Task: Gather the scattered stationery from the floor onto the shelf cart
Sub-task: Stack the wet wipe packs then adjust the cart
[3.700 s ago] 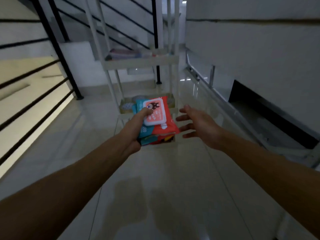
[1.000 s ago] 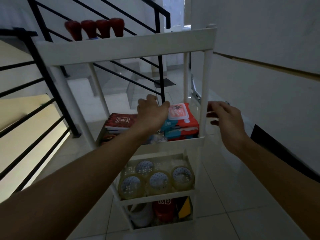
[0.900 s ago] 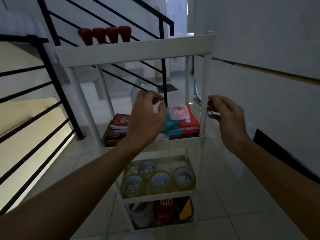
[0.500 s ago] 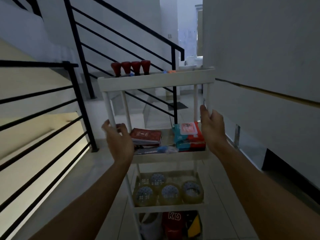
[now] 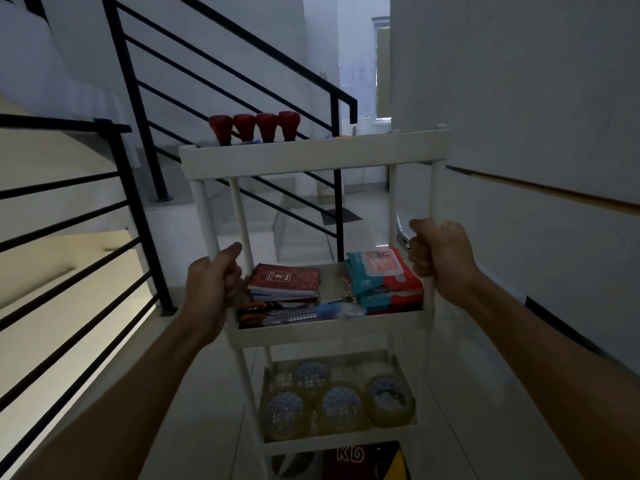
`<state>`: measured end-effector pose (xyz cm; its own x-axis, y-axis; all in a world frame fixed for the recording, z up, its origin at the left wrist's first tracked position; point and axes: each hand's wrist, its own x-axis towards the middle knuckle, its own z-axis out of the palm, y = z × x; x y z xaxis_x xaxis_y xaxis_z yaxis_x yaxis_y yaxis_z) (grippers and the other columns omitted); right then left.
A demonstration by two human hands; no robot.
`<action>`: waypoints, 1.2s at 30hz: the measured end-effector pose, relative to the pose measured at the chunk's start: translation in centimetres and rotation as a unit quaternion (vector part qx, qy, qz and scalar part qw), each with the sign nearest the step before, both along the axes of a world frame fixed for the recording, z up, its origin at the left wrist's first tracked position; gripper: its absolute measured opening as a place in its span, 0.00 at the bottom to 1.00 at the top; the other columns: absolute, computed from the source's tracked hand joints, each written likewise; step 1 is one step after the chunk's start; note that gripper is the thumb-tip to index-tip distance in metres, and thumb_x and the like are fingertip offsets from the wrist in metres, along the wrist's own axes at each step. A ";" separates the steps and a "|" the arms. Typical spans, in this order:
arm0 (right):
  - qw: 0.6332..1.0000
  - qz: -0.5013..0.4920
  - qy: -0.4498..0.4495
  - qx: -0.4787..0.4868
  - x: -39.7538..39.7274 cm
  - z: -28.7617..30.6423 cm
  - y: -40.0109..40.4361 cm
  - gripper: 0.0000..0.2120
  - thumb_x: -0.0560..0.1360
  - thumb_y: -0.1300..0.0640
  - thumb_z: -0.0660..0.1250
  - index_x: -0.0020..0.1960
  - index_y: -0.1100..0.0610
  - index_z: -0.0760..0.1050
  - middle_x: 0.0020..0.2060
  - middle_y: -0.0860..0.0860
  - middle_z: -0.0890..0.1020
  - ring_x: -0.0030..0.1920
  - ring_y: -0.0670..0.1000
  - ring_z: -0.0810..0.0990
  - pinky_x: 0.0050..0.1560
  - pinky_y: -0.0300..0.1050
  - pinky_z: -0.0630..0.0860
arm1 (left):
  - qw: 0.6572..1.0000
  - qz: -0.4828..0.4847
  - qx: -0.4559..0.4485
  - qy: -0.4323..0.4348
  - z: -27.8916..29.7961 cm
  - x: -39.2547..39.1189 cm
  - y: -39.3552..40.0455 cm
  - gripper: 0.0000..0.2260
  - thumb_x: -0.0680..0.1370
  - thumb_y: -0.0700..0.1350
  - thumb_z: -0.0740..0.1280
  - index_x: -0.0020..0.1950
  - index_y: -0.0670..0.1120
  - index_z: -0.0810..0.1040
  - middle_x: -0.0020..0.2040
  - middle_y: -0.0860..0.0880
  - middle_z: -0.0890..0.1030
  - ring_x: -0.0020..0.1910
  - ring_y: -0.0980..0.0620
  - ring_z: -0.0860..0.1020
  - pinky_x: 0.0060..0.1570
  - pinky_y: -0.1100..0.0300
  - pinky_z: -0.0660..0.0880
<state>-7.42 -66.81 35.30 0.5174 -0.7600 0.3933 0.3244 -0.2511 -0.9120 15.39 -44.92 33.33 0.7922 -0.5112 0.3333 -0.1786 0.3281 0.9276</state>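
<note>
A white shelf cart [image 5: 311, 157] with several tiers stands right in front of me. My left hand [image 5: 213, 284] is wrapped around its near left post and my right hand [image 5: 438, 252] around its near right post. On the second tier lie red notebooks [image 5: 285, 280], orange-handled scissors [image 5: 258, 308], a blue cutter [image 5: 311, 313] and a stack of red and teal wet-wipe packs [image 5: 381, 275]. Red stamps [image 5: 254, 128] line the top tier. Rolls of clear tape [image 5: 341, 401] fill the third tier. Red and yellow items [image 5: 349, 457] show on the lowest tier.
A black stair railing [image 5: 131, 188] runs along the left and rises behind the cart. A white wall [image 5: 536, 133] closes the right side, with a dark gap [image 5: 554, 323] low on it. Glossy floor tiles [image 5: 485, 393] spread around the cart.
My left hand set the wipe packs on the second tier and let go. Both hands then moved outward and closed around the cart's two near posts.
</note>
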 end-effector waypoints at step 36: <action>0.977 -0.207 -0.002 0.047 1.9 -24.7 1.0 0.16 0.75 0.54 0.64 0.30 0.52 0.67 0.26 0.53 0.66 0.26 0.50 0.65 0.27 0.43 0.62 | 0.983 0.176 0.048 0.002 -22.6 -0.8 -1.6 0.20 0.75 0.40 0.68 0.25 0.49 0.66 0.24 0.51 0.66 0.22 0.57 0.64 0.25 0.64 0.63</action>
<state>-5.57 -65.79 10.63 0.1554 -0.9371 0.3126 0.2171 -0.2763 -0.9362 14.54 -46.56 10.75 0.9271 -0.2334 0.2933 -0.2618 0.1567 0.9523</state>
